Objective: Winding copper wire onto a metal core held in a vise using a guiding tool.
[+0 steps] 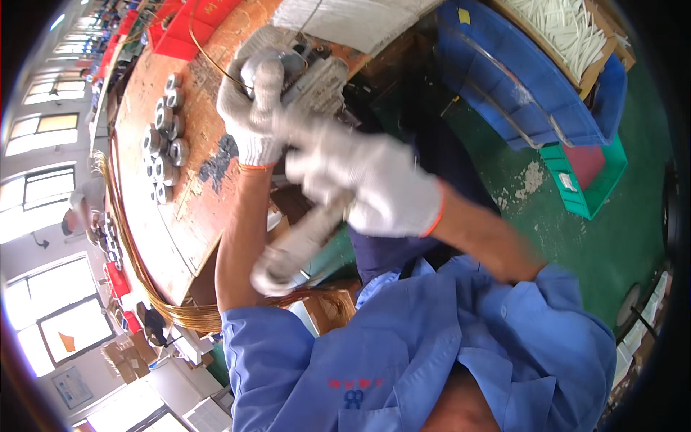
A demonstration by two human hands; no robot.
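Observation:
Both of my hands wear white knit gloves with orange cuffs. My left hand (248, 119) is closed around a rounded grey metal part (277, 63), beside a worn grey metal block (317, 90) at the bench edge. A thin wire runs down to that part. In front of it, my right hand (374, 183) is wrapped round a pale grey tool (302, 245) whose thick rounded end points down and left. Motion smears the tool and the glove, so its exact kind cannot be made out. My right fingers partly cover the space between the hands.
Several metal rings (164, 140) stand grouped on the worn wooden bench (205, 119). Red bins (191, 32) sit at its far end. A bundle of copper-coloured wire (137, 266) bends along the left edge. At right are a blue bin (504, 79), white strips (561, 32) and a green bin (601, 183).

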